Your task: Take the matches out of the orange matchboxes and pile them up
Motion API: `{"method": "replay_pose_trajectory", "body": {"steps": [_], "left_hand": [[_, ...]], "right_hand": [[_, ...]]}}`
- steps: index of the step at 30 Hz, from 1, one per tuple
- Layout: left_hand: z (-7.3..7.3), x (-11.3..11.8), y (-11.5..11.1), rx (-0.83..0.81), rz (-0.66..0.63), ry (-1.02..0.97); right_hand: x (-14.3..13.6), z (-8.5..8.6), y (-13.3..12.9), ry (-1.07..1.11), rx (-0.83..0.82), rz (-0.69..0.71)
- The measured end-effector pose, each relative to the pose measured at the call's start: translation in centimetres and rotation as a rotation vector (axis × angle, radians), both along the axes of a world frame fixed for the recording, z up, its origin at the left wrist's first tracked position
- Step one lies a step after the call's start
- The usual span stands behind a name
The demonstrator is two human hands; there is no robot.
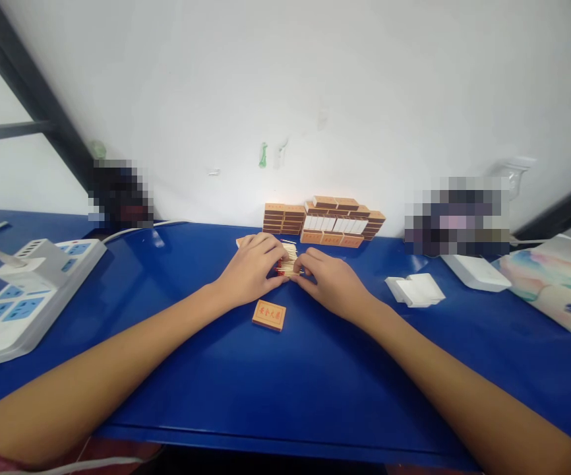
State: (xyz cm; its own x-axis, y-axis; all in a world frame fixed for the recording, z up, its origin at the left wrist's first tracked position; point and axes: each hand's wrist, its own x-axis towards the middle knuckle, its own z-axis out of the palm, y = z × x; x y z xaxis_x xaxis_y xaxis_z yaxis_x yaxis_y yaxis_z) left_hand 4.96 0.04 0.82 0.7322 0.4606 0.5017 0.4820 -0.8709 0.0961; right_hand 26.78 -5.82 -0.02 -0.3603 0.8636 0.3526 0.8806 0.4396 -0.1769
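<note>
A loose pile of matchsticks point(289, 254), some with red heads on the left side, lies on the blue table between my hands. My left hand point(257, 267) curves over the pile's left side, thumb and fingers closed at the sticks. From the right, my right hand point(332, 280) pinches at the near end of the pile with thumb and bent fingers. How many sticks each hand holds is hidden. Nearer to me lies an orange matchbox point(269, 315) with red characters. Part of another light orange piece pokes out behind my left hand.
Against the wall stand stacked matchboxes point(335, 221), some with white sides showing. White matchbox trays point(415, 290) lie to the right, near a white box point(478, 272) and a colourful packet point(557, 280). A power strip point(33, 297) with a charger and cable sits at left.
</note>
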Motion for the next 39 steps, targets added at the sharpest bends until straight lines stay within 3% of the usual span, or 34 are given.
{"method": "replay_pose_trajectory", "body": {"steps": [12, 17, 21, 24, 30, 39], "left_hand": [[0.2, 0.0, 1.2, -0.006, 0.051, -0.009], [1.2, -0.9, 1.2, 0.013, 0.036, -0.058], [2.2, -2.7, 1.5, -0.004, 0.045, -0.095], [2.6, -3.6, 1.5, 0.003, 0.031, -0.07], [1.9, -3.2, 0.7, -0.103, -0.046, -0.041], [0.4, -2.8, 0.9, -0.019, -0.086, -0.023]], "right_hand": [[-0.6, 0.0, 1.1, -0.019, 0.036, -0.019], [-0.4, 0.1, 0.6, 0.091, 0.013, -0.008], [-0.6, 1.4, -1.7, 0.258, -0.141, 0.088], [-1.6, 2.5, -3.6, 0.25, -0.306, 0.184], [-3.1, 2.3, -4.7, 0.126, -0.327, 0.164], [0.0, 1.1, -1.6, 0.158, -0.135, 0.093]]}}
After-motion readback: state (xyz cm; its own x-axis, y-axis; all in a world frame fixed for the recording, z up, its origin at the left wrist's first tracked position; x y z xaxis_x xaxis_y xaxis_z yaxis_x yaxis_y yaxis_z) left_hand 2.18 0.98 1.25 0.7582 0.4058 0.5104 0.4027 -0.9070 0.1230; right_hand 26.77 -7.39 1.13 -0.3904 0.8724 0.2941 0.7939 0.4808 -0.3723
